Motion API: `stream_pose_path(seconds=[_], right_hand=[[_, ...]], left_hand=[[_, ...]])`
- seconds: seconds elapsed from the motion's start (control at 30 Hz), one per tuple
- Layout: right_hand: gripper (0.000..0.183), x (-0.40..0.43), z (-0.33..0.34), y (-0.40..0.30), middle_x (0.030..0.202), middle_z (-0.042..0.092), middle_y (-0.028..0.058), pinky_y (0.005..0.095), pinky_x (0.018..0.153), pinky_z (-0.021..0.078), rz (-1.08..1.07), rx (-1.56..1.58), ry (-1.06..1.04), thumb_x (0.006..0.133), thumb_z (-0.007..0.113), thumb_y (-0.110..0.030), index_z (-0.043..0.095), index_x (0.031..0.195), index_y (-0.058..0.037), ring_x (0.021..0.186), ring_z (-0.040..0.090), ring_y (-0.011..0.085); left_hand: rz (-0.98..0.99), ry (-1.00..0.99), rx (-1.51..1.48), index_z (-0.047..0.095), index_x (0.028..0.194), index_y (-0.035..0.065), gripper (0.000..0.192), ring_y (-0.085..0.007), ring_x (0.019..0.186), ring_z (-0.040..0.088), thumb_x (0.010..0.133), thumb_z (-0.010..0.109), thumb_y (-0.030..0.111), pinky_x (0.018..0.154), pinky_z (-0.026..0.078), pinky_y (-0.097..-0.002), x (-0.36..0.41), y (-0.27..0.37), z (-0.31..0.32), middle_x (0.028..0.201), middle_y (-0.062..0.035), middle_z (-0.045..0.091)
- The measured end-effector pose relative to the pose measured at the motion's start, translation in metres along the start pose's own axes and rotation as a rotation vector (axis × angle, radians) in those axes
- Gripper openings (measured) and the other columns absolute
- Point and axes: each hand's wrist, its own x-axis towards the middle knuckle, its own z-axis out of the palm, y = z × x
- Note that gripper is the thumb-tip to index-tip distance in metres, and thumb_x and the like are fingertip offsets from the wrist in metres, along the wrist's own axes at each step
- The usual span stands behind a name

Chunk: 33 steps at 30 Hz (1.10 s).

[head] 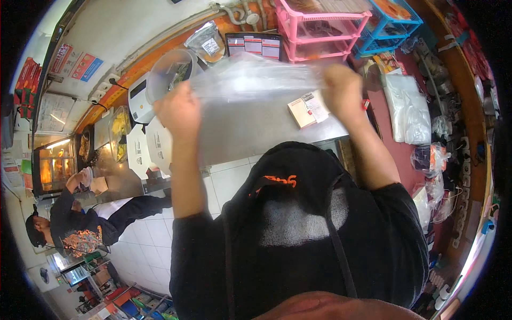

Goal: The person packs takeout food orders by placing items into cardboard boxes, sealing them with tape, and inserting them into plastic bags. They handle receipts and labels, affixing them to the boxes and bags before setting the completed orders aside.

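Note:
A clear plastic bag (256, 80), blurred by motion, is stretched between my two hands above the metal counter (240, 132). My left hand (180, 108) grips one end of it, near a round clear plastic tub (160, 76). At the other end my right hand (342, 90) is closed on the plastic. Below and to the left of my right hand, a small cardboard box (302, 112) with a printed paper slip (317, 106) on it lies on the counter. White cartons (158, 140) stand beside my left forearm.
A tablet (254, 46) and a silver pouch (208, 42) stand at the wall, beside pink plastic racks (294, 30) and blue ones (376, 38). A white label printer (140, 98) is at the left. Stacked clear bags (406, 108) lie at the right. Another person (84, 228) works at the far left.

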Motion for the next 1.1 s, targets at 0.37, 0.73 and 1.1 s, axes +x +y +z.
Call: stream_pose_path(seconds=[0.37,0.73,1.1], right_hand=[[0.029,0.026,0.036,-0.001,0.086,0.066,0.0173,0.0479,0.071,0.0505,0.162,-0.056,-0.147,0.073,0.064,-0.009,0.063,0.102,-0.0082,0.080,0.064,0.0382],[0.035,0.027,-0.089,0.070,0.083,0.064,0.0036,0.0256,0.058,0.0457,0.902,1.202,-0.231,0.077,0.067,-0.004,0.056,0.110,-0.0029,0.068,0.058,0.0101],[0.031,-0.065,-0.130,0.152,0.110,0.061,0.0124,0.0458,0.095,0.0427,0.121,-0.185,-0.826,0.076,0.065,-0.019,0.063,0.106,-0.0092,0.103,0.057,0.0306]], left_hand=[[0.225,-0.321,-0.399,0.063,0.087,0.0067,0.014,-0.0319,0.074,0.062,0.074,0.060,0.004,0.069,0.045,-0.0433,0.067,0.086,-0.021,0.075,-0.0123,0.065],[0.825,-0.889,-0.303,0.062,0.114,0.0088,0.037,-0.0318,0.094,0.065,0.080,0.062,0.022,0.094,0.042,-0.0482,0.011,0.185,0.072,0.096,-0.0190,0.067],[1.171,-0.559,-0.207,0.058,0.124,0.0098,0.042,-0.0320,0.115,0.056,0.083,0.051,0.012,0.105,0.034,-0.0526,0.057,0.311,0.096,0.116,-0.0148,0.063]])
